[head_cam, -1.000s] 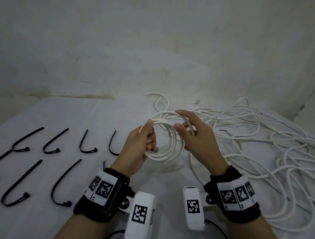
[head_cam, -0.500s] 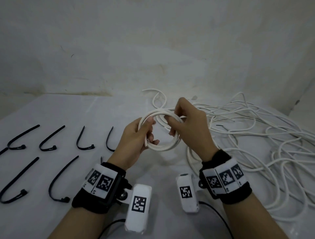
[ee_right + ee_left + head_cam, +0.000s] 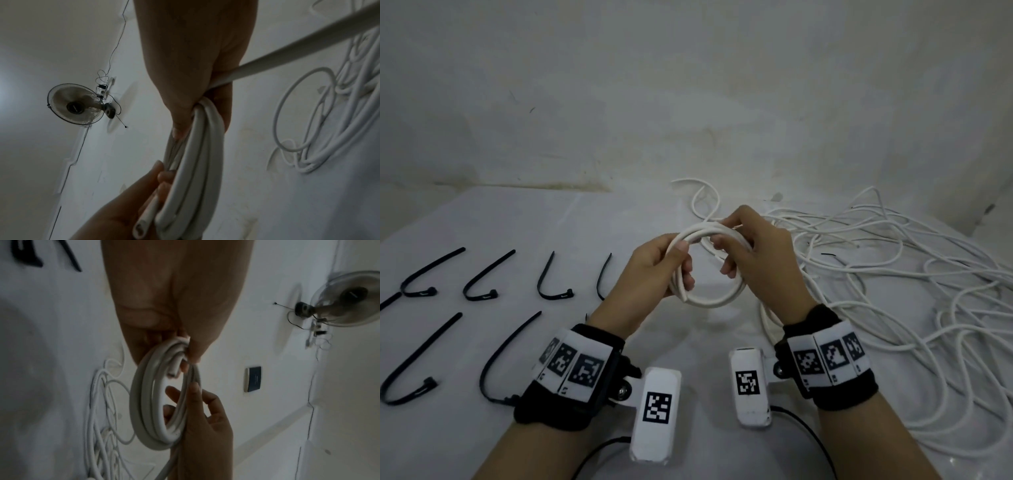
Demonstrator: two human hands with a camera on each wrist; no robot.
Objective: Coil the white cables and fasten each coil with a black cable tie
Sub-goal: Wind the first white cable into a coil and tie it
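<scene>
Springy white coil held mid-frame above the desk

Left hand (image 3: 654,270) pinches the coil (image 3: 709,301) at its left side; right hand (image 3: 756,260) curls round its top right; the cable looks light, stiff and likely to spring open; grip across all loops.

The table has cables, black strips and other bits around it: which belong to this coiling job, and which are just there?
Part of the job:
- white coil, held by left hand and right hand
- loose white cables
- black cable ties

Just there:
- wall fan
- wall switch plate
</scene>
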